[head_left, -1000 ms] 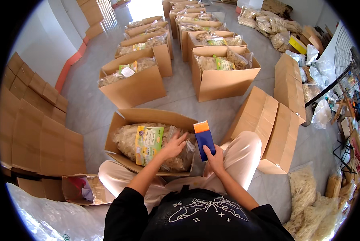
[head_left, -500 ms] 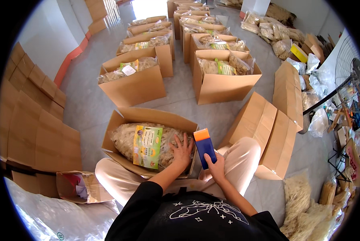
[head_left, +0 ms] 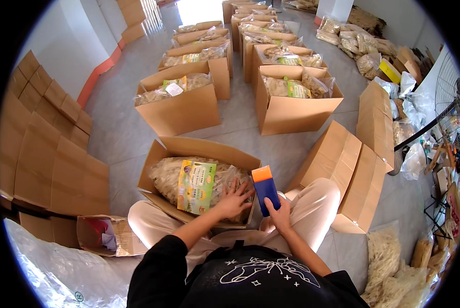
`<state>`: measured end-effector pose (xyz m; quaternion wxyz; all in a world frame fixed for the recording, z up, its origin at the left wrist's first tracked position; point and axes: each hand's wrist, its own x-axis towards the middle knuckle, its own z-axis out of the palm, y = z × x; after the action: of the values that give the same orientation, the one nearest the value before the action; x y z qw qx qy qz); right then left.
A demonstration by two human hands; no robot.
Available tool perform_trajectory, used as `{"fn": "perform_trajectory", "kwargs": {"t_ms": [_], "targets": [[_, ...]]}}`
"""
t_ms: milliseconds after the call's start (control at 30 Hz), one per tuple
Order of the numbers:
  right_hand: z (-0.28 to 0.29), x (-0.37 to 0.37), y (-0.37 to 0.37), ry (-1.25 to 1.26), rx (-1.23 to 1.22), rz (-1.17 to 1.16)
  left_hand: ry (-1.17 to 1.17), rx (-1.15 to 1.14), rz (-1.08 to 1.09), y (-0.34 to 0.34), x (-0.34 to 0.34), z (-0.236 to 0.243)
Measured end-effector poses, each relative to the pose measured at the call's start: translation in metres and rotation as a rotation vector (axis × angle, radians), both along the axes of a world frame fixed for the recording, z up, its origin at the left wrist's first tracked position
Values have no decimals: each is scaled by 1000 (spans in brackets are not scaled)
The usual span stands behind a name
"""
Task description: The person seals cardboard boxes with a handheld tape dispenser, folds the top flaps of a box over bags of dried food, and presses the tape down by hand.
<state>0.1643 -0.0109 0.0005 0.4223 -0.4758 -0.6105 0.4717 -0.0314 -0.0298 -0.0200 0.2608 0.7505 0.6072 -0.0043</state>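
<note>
Between my knees stands an open cardboard box [head_left: 161, 192] holding a clear plastic bag of pale, dried, strip-like goods [head_left: 166, 177]. A yellow-green printed label [head_left: 196, 187] lies across the bag. My left hand [head_left: 234, 200] rests with spread fingers on the bag's right part, inside the box. Just right of the box, my right hand [head_left: 278, 211] grips a dark blue block-shaped object with an orange end [head_left: 266, 190]. It is held upright, orange end away from me; its exact kind cannot be made out.
Two rows of open cardboard boxes with filled bags [head_left: 178, 110] stretch ahead. Closed cartons [head_left: 325, 154] lie to the right, near a fan [head_left: 448, 92] and plastic bags. Stacked cartons [head_left: 40, 159] line the left. Clear plastic sheeting [head_left: 61, 272] lies lower left.
The whole scene has shifted slightly right in the view. My left hand has slid a little toward me on the bag, fingers still spread. My right hand keeps its hold on the blue object.
</note>
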Motion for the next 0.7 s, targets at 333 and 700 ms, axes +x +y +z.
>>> {"fn": "perform_trajectory", "kwargs": {"t_ms": [333, 700], "targets": [[-14, 8, 0, 6, -170, -11, 302, 86, 56, 10, 26, -11], [-5, -4, -1, -28, -110, 42, 296, 137, 718, -23, -221, 18]]}}
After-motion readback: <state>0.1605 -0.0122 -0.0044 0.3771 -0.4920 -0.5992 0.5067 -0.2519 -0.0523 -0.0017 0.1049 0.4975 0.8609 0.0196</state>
